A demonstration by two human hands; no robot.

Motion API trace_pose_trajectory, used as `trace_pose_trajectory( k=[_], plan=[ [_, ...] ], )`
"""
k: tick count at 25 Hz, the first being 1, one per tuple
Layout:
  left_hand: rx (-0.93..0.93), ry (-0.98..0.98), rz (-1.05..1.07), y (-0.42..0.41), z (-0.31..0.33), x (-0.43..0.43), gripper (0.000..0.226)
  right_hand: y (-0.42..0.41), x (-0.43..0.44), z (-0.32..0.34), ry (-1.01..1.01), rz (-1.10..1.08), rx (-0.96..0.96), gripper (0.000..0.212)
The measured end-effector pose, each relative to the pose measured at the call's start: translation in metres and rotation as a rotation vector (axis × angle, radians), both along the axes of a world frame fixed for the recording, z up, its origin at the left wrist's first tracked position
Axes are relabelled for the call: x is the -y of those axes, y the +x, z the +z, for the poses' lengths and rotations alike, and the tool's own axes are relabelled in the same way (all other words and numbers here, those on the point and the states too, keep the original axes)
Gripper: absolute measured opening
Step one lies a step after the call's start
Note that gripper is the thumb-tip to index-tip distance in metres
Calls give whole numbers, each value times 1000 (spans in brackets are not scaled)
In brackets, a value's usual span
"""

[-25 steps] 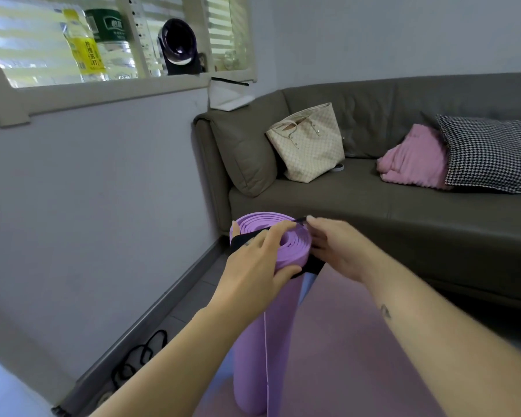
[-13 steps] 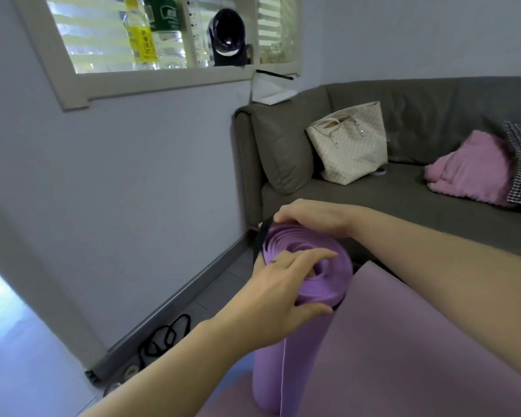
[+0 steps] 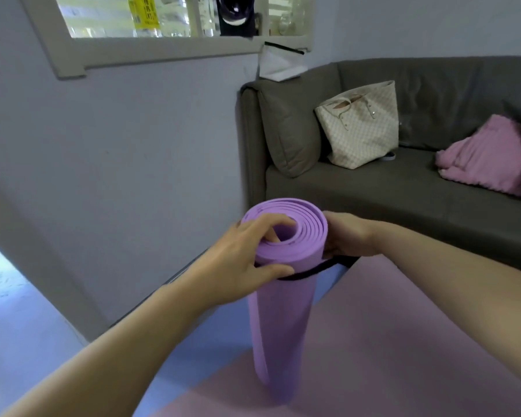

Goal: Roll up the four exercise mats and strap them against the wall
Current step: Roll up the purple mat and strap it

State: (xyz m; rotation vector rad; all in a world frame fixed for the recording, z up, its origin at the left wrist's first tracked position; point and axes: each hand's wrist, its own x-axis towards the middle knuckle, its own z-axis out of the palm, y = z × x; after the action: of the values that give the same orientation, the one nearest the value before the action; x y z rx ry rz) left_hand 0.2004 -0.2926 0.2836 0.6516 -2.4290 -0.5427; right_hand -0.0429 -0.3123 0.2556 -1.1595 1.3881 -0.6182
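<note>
Well, the rolled mat [image 3: 278, 326] stood upright near the left wall [image 3: 133, 161], my left hand [image 3: 238, 266] clamped on its top rim, thumb just above the black strap [image 3: 307, 273]. My right hand [image 3: 348, 236] lay against its right side, fingers hidden, grip unclear. I judged the coil needed squeezing tight while the strap was cinched level.

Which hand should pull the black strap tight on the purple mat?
Probably the right hand: it sits at the black strap beside the rolled mat. The left hand is busy gripping the roll's top, fingers in its core, steadying it.
</note>
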Motion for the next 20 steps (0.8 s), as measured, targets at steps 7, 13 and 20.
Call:
trace_pose_trajectory(
  k=[7, 13, 20],
  plan=[
    [14, 42, 52, -1, 4, 34, 43, -5, -61, -50, -833, 208, -838, 53],
    [72, -6, -4, -20, 11, 43, 38, 44, -100, -50, -845, 285, -814, 41],
    [130, -32, -18, -42, 13, 34, 33, 129, -81, -32, -606, 477, -1164, 29]
  ],
)
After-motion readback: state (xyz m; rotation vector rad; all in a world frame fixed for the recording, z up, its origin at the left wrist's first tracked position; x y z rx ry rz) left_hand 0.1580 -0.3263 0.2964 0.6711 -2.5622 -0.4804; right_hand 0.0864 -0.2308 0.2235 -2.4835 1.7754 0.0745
